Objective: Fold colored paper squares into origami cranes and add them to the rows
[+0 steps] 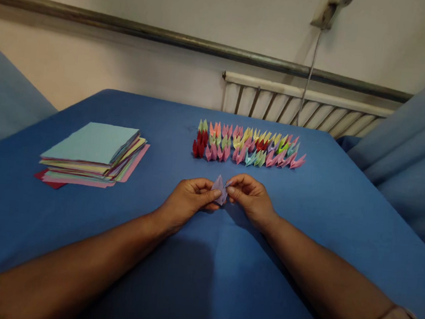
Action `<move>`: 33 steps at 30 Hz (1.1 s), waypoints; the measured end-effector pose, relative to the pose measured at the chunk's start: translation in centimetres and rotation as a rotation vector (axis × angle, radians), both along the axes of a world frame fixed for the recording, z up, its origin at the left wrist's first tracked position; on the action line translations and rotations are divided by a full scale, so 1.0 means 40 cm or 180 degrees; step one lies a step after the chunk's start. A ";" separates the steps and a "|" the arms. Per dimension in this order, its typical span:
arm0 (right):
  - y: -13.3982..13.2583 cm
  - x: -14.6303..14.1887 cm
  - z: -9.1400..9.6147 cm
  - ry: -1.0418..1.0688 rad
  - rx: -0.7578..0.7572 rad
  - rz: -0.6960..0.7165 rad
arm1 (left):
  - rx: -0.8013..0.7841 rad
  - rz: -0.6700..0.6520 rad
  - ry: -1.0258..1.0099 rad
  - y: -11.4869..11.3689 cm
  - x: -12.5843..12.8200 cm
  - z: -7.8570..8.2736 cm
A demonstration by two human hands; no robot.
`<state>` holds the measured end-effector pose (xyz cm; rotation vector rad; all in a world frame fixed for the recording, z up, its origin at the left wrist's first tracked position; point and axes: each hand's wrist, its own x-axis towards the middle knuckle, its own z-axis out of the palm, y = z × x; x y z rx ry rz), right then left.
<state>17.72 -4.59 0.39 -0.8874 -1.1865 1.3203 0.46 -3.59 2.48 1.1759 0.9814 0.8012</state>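
The one camera rides on the person's head, facing forward and down across the blue table (pixel 170 125). It looks from close by, with the left hand (pixel 194 195) and right hand (pixel 252 198) around mid-frame and the wall (pixel 197 7) across the top.

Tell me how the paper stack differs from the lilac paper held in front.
The paper stack lies on the blue table; the lilac paper is held. The paper stack's top sheet looks flat; the lilac paper is folded into points. The paper stack is much larger than the lilac paper. Both are paper.
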 end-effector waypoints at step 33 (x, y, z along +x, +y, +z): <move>-0.037 -0.030 0.003 -0.0101 0.0240 -0.0324 | 0.1969 0.0139 0.1429 0.000 -0.015 -0.011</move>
